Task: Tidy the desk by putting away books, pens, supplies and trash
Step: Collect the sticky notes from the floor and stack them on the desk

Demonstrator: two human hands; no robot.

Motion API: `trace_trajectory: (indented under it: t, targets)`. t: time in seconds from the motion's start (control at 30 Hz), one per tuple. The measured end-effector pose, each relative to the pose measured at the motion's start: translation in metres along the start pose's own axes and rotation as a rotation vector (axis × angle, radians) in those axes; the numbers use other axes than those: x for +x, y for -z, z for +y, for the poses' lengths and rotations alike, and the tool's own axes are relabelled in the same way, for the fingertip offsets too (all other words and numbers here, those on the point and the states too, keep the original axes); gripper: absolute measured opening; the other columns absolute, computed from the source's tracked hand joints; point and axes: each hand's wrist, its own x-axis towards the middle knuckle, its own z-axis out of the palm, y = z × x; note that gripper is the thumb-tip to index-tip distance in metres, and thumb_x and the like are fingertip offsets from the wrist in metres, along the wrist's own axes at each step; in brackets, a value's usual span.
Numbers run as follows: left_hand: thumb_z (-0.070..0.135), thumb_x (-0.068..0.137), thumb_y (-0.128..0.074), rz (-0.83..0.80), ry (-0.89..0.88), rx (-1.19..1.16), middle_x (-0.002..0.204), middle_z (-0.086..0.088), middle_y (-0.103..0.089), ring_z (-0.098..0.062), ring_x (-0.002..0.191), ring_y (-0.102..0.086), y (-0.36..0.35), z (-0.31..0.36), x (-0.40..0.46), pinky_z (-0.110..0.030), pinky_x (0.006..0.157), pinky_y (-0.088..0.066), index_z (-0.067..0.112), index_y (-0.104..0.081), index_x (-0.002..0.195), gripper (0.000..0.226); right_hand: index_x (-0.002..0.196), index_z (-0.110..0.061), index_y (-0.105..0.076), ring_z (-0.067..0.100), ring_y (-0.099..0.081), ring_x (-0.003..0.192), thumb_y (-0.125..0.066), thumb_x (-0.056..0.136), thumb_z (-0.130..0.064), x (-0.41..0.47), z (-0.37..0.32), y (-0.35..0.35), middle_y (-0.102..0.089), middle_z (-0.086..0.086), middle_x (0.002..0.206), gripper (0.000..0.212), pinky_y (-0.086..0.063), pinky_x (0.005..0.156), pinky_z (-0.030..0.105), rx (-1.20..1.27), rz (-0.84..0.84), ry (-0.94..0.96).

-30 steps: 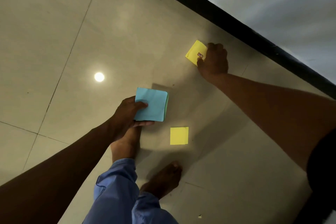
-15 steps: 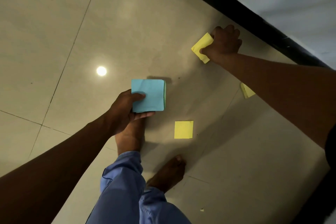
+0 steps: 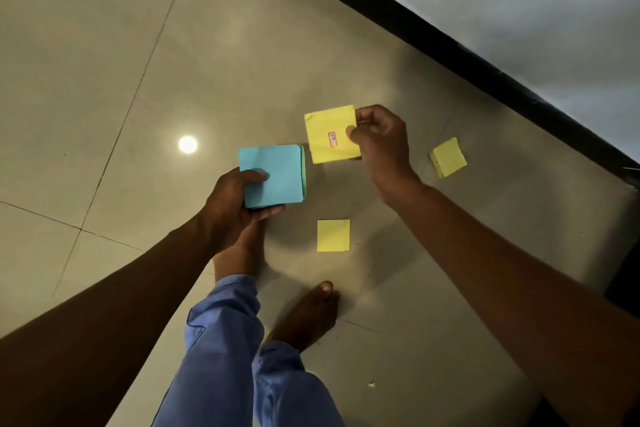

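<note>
The yellow sticky-note pad (image 3: 330, 135) in the right hand (image 3: 379, 140) carries a small red-bordered label, its writing too small to read. Thumb and fingers pinch the pad's right edge, holding it above the tiled floor (image 3: 104, 45). Just left of it, the left hand (image 3: 235, 199) grips a blue sticky-note stack (image 3: 272, 175), thumb on top. A yellow note (image 3: 333, 235) lies on the floor nearer, another yellow pad (image 3: 448, 157) farther right.

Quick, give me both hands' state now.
Left hand: gripping the square blue paper notepad.
Right hand: pinching the square yellow paper notepad.
</note>
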Motion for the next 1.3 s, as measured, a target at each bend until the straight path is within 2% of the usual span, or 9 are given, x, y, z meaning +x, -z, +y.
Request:
trace_trajectory:
  t: [0.07,0.2,0.37,0.6,0.73,0.83,0.97,1.2,1.3]
  targets:
    - [0.011,0.097,-0.056,0.002,0.002,0.003,0.136,-0.022,-0.059,-0.036,0.115,-0.066,-0.005,-0.003,-0.005,-0.039,0.069,-0.064,0.01,-0.049,0.142,0.046,0.094,-0.02,-0.068,0.022,-0.074,0.087,-0.068,0.086,-0.004,-0.024,0.004,-0.001,-0.075,0.002,0.09,0.017,-0.06,0.077,0.044,0.097,-0.016,-0.027]
    - [0.016,0.098,-0.057,-0.013,0.012,0.005,0.138,-0.021,-0.06,-0.04,0.122,-0.064,-0.017,-0.01,-0.011,-0.043,0.075,-0.065,0.011,-0.052,0.138,0.041,0.091,-0.024,-0.069,0.012,-0.074,0.079,-0.072,0.085,-0.008,-0.058,0.024,-0.015,-0.076,-0.002,0.085,0.018,-0.061,0.076,0.038,0.124,-0.039,-0.081]
    - [0.023,0.098,-0.057,-0.011,0.033,-0.002,0.124,-0.014,-0.066,-0.034,0.109,-0.068,-0.034,-0.018,-0.013,-0.044,0.078,-0.064,0.013,-0.056,0.135,0.038,0.101,-0.023,-0.069,0.015,-0.07,0.092,-0.077,0.083,-0.021,-0.074,0.045,-0.027,-0.074,-0.003,0.1,0.02,-0.06,0.084,0.043,0.008,0.059,-0.086]
    - [0.029,0.095,-0.063,-0.006,0.029,0.027,0.12,-0.011,-0.066,-0.031,0.104,-0.07,-0.046,-0.028,-0.015,-0.045,0.078,-0.063,0.016,-0.057,0.133,0.04,0.146,-0.02,-0.044,0.02,-0.063,0.114,-0.071,0.089,-0.025,-0.08,0.046,-0.026,-0.065,0.001,0.128,0.064,-0.052,0.101,0.04,0.076,0.004,-0.232]
    - [0.042,0.095,-0.064,-0.008,-0.011,0.081,0.113,-0.007,-0.069,-0.028,0.1,-0.071,-0.049,-0.03,-0.016,-0.048,0.083,-0.062,0.023,-0.063,0.121,0.032,0.141,-0.02,-0.053,0.024,-0.062,0.113,-0.056,0.087,-0.03,-0.088,0.041,-0.031,-0.065,0.004,0.126,0.054,-0.052,0.1,0.048,0.055,-0.042,-0.213]
    - [0.044,0.097,-0.062,-0.002,-0.037,0.16,0.109,-0.004,-0.069,-0.021,0.093,-0.071,-0.057,-0.029,-0.016,-0.038,0.071,-0.062,0.026,-0.062,0.115,0.025,0.15,-0.02,-0.042,0.029,-0.058,0.122,-0.054,0.092,-0.029,-0.095,0.036,-0.04,-0.06,0.007,0.136,0.059,-0.049,0.103,0.049,0.019,-0.053,-0.207]
    - [0.03,0.099,-0.062,0.005,-0.076,0.237,0.107,-0.003,-0.068,-0.018,0.089,-0.068,-0.06,-0.031,-0.013,-0.027,0.057,-0.059,0.024,-0.062,0.113,0.016,0.156,-0.02,-0.03,0.03,-0.053,0.13,-0.053,0.1,-0.023,-0.097,0.037,-0.05,-0.051,0.008,0.147,0.061,-0.046,0.108,0.049,0.03,-0.041,-0.235]
    - [0.012,0.096,-0.06,-0.017,-0.065,0.256,0.12,-0.008,-0.067,-0.025,0.102,-0.069,-0.045,-0.032,-0.008,-0.035,0.071,-0.062,0.018,-0.056,0.132,0.037,0.149,-0.021,-0.04,0.026,-0.057,0.122,-0.055,0.099,-0.026,-0.097,0.042,-0.048,-0.057,0.005,0.137,0.052,-0.051,0.103,0.045,0.098,-0.098,-0.21]
    - [0.01,0.095,-0.064,-0.034,-0.014,0.245,0.122,-0.014,-0.07,-0.031,0.104,-0.072,-0.036,-0.033,-0.005,-0.044,0.08,-0.062,0.016,-0.059,0.127,0.033,0.14,-0.017,-0.051,0.02,-0.062,0.106,-0.044,0.104,-0.032,-0.095,0.059,-0.041,-0.064,0.006,0.124,0.04,-0.053,0.083,0.03,0.134,-0.113,-0.158]
